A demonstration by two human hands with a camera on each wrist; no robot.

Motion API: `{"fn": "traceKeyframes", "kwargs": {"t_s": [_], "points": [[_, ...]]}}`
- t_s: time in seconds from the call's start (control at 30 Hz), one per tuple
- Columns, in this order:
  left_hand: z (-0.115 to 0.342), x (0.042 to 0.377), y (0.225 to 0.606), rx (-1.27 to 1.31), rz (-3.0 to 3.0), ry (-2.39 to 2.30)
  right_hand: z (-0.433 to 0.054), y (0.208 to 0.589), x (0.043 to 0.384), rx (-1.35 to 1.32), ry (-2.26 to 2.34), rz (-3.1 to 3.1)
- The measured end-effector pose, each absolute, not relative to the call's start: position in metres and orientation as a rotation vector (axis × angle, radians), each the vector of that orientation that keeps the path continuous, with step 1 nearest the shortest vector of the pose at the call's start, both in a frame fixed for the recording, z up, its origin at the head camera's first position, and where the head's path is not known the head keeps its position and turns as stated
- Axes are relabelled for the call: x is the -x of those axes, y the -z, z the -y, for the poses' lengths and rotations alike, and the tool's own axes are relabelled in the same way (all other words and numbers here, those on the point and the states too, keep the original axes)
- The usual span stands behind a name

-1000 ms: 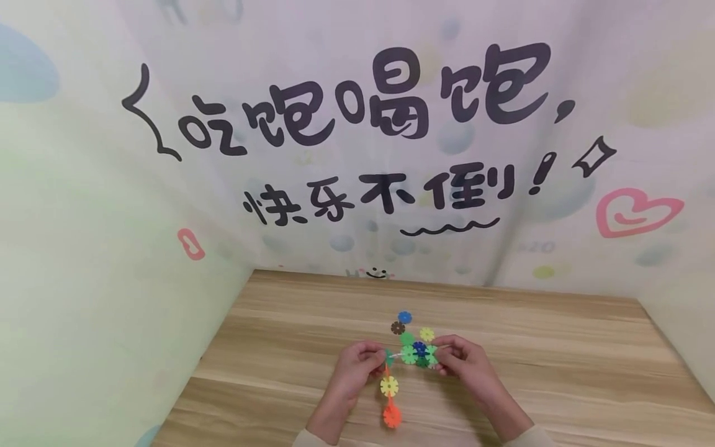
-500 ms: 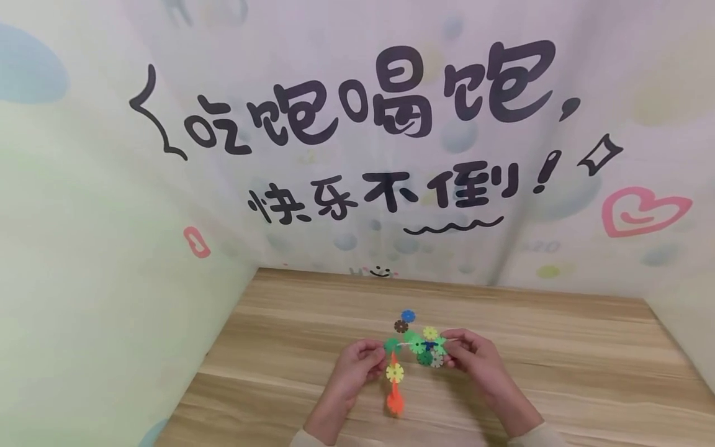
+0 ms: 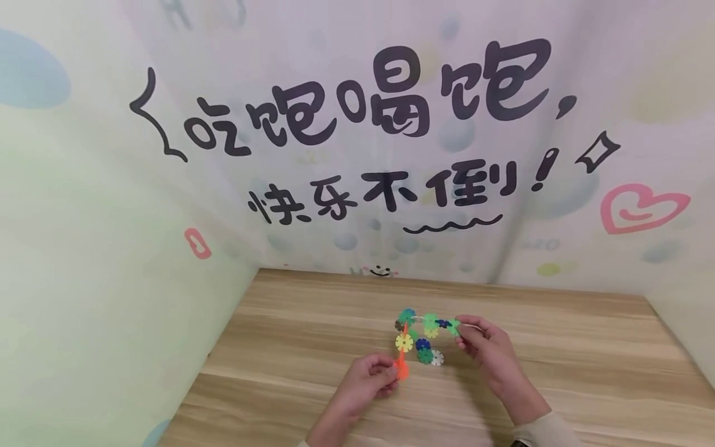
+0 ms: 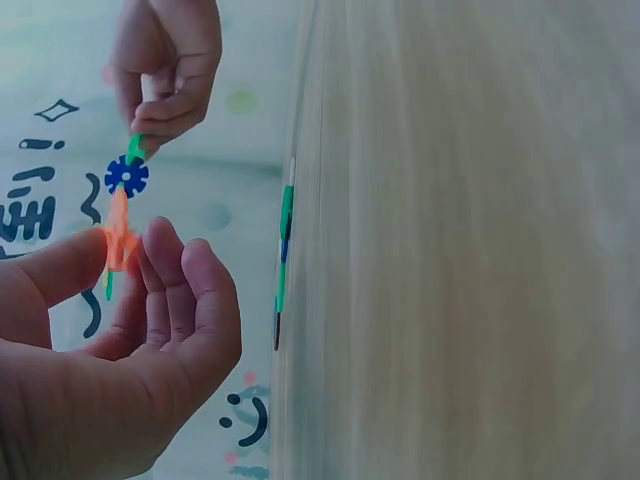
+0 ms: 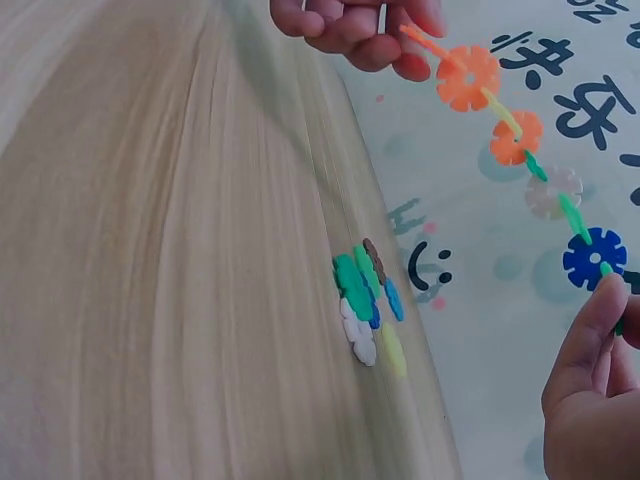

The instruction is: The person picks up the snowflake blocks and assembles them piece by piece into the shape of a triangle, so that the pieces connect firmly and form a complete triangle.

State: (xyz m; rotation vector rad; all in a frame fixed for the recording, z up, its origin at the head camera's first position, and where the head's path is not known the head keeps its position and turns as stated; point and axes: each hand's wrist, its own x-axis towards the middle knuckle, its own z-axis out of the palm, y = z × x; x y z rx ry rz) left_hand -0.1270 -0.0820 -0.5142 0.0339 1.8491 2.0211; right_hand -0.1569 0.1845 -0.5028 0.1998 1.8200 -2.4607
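Held up off the table is a chain of interlocking notched plastic discs, among them a yellow disc (image 3: 404,343), a white disc (image 5: 553,193) and a navy disc (image 4: 127,176). My left hand (image 3: 371,377) pinches the orange disc (image 3: 401,369) at the near end of the chain between thumb and fingers. At the other end, my right hand (image 3: 494,351) pinches a green disc (image 3: 453,327). The right wrist view shows the chain stretched between both hands, with my right hand (image 5: 590,380) at lower right.
Several loose discs lie on the wooden table (image 3: 268,347) below the chain, including a brown disc (image 5: 374,260), a dark green disc (image 3: 425,356) and a white disc (image 3: 438,357). A printed cloth (image 3: 335,124) hangs behind the table's far edge.
My left hand has let go of a green disc at the chain's bend and now holds the orange end. My right hand has moved away and right, carrying the chain along.
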Motion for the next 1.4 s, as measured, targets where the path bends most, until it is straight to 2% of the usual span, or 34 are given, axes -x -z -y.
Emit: {"fn": "traceKeyframes", "kwargs": {"t_s": [0.27,0.73,0.87,1.03,1.13,1.4], "points": [[0.077,0.125,0.518,-0.047,-1.844,-2.038,-0.184,0.509,0.159,-0.291,2.408,-1.852],[0.087,0.127,0.515,0.013,-1.864,-2.063,-0.178,0.521,0.165,-0.259,2.286,-1.887],[0.09,0.129,0.511,0.041,-1.851,-2.099,-0.173,0.528,0.165,-0.188,2.055,-2.188],[0.094,0.134,0.51,0.062,-1.848,-2.122,-0.165,0.538,0.164,0.056,1.557,-2.577],[0.095,0.135,0.511,0.066,-1.847,-2.122,-0.161,0.543,0.166,0.159,1.414,-2.655],[0.094,0.138,0.513,0.079,-1.824,-2.113,-0.152,0.55,0.169,0.148,1.152,-2.844]]}}
